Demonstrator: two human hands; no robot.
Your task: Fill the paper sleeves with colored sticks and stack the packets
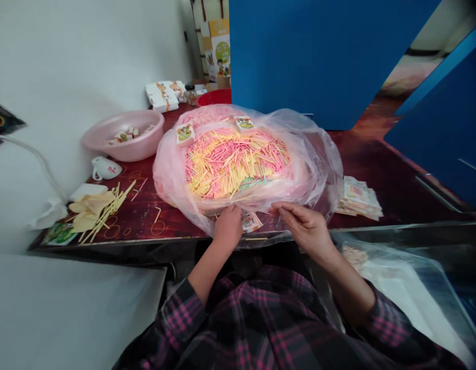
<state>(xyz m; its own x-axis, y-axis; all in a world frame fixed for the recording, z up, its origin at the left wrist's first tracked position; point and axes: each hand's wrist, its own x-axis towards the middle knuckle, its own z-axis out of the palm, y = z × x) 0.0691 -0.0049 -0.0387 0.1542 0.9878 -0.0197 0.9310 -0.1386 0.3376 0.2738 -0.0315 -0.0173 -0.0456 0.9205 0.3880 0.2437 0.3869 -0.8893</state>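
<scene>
In the head view, a large clear plastic bag [318,149] lies spread wide on the table, full of thin pink, yellow and green sticks [238,159]. On top of it rest two small printed packs [185,134]. My left hand [229,226] is at the bag's front edge, fingers curled closed; what they hold is hidden. A flat printed packet [252,222] lies just right of it. To the right, my right hand [307,228] has its thumb and forefinger pinched together near the plastic. Anything between those fingertips is too small to make out.
At the left stand a pink basin [122,136] with small packs inside and a white mug [106,168]. Loose yellow sticks [107,213] and rubber bands lie nearby. Flat printed wrappers [359,198] are stacked at right. A blue panel [299,61] rises behind the bag.
</scene>
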